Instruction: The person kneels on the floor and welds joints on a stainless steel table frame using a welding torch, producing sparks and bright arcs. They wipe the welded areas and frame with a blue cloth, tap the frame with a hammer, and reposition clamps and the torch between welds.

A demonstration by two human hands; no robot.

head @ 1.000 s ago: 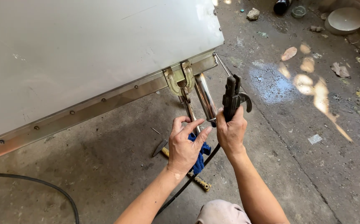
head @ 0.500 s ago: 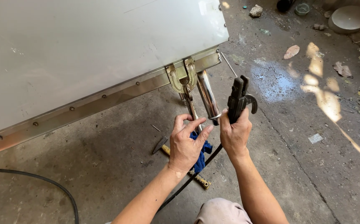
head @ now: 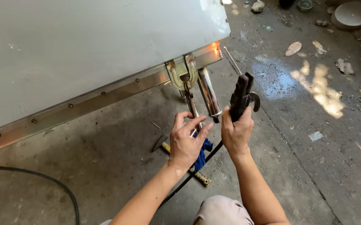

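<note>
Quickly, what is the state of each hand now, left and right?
Left hand: closed around the handle of the locking clamp.
Right hand: closed, holding the black electrode holder with its rod.

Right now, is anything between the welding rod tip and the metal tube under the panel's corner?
Nothing visible. The right hand holds the black holder; its rod points up beside the metal tube, apart from it, with bare floor between. The left hand sits at the clamp pliers.

Black cable (head: 43,179) across gritty concrete floor (head: 313,166), dry leaves (head: 293,48), perhaps a pale bowl (head: 352,14).
</note>
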